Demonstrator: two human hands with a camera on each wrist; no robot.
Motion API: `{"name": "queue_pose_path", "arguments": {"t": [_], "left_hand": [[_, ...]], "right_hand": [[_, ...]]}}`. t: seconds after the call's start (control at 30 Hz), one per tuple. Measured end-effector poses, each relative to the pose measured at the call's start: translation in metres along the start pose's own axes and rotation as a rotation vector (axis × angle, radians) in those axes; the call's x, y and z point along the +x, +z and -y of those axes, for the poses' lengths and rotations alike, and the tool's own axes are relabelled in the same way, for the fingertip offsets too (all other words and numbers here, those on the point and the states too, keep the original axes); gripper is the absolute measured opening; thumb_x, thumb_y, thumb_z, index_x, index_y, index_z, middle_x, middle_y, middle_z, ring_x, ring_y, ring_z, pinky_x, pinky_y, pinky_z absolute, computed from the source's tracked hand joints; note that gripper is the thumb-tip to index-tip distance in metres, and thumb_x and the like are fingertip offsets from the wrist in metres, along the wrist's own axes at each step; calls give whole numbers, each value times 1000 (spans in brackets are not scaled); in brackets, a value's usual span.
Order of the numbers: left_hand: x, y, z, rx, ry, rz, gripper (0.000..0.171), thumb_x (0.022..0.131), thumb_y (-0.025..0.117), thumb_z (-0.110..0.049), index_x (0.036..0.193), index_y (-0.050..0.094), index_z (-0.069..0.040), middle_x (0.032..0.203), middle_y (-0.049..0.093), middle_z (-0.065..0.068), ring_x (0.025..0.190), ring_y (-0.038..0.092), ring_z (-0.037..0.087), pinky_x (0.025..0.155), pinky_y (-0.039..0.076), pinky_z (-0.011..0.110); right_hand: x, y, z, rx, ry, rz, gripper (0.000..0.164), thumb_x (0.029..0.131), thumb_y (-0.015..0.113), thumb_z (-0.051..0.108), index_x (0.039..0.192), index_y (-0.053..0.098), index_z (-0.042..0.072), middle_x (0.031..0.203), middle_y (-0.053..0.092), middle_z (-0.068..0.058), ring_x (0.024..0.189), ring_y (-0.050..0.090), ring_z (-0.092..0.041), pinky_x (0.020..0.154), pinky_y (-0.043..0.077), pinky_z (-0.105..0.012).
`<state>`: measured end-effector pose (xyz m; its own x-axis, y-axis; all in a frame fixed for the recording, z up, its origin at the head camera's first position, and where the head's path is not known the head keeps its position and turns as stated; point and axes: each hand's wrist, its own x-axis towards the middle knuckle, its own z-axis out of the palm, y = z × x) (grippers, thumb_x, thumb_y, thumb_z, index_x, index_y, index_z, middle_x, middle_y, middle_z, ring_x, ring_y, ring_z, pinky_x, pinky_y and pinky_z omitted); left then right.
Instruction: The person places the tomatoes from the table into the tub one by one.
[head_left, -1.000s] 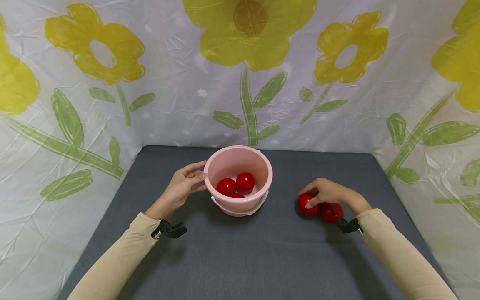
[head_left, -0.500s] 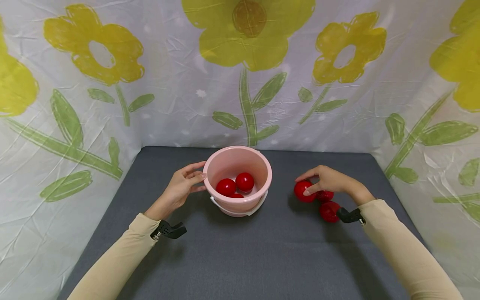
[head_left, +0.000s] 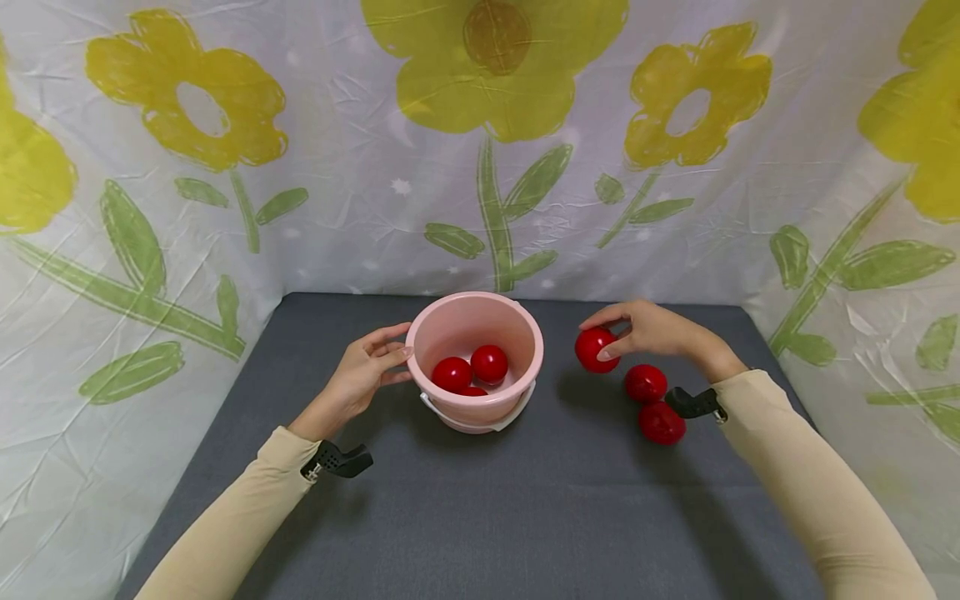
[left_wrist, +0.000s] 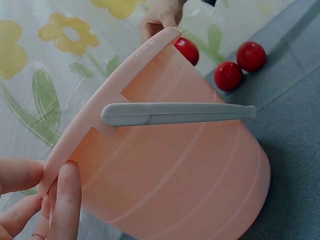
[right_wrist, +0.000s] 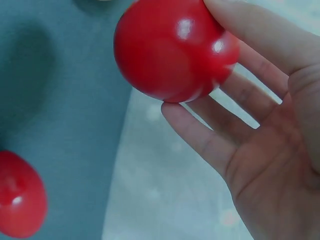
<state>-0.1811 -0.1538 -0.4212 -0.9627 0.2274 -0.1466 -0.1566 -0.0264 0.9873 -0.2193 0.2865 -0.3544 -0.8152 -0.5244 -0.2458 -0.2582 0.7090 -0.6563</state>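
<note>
A pink bucket (head_left: 475, 302) with a white handle (left_wrist: 180, 114) stands mid-table, several shiny red balls (head_left: 490, 365) inside it. My left hand (head_left: 358, 373) pinches the bucket's rim at its left side, as the left wrist view shows. To the right of the bucket, my right hand (head_left: 651, 329) grips another red ball (right_wrist: 172, 47) between thumb and fingertips. That ball is above the table, its shadow apart from it. Two more red balls, one farther (head_left: 646, 383) and one nearer (head_left: 662, 423), lie side by side below my right wrist; the nearer one looks slightly dented.
Everything rests on a dark grey table cloth (head_left: 480, 517). A white curtain (head_left: 337, 208) printed with yellow flowers surrounds the back and both sides. Each wrist carries a black camera mount, the right one (head_left: 693, 402) close over the loose balls.
My right hand has lifted the red ball off the table and moved it up and left toward the bucket, uncovering the two other balls. My left hand stays at the rim.
</note>
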Motion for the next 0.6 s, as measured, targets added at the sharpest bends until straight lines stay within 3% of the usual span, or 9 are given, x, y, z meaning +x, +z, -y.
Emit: {"name": "queue_pose_path", "arguments": {"t": [0.23,0.6], "left_hand": [[0,0,0,5,-1,0,55,96,62,-7,148,42,-3,102,66,-2,85,69,3,74,62,23],[1,-1,1,1,0,-1,56,96,63,-7,148,42,-3,100,67,-4,84,69,4,74,61,23]], "right_hand": [[9,-12,18,68,-10,-10,53,85,79,21,134,62,16,139,59,-13,114,62,-28,87,61,-34],[27,-34,52,15,-89,-69,50,85,78,15,133,63,13,133,63,-12,115,61,-26,91,60,-38]]}}
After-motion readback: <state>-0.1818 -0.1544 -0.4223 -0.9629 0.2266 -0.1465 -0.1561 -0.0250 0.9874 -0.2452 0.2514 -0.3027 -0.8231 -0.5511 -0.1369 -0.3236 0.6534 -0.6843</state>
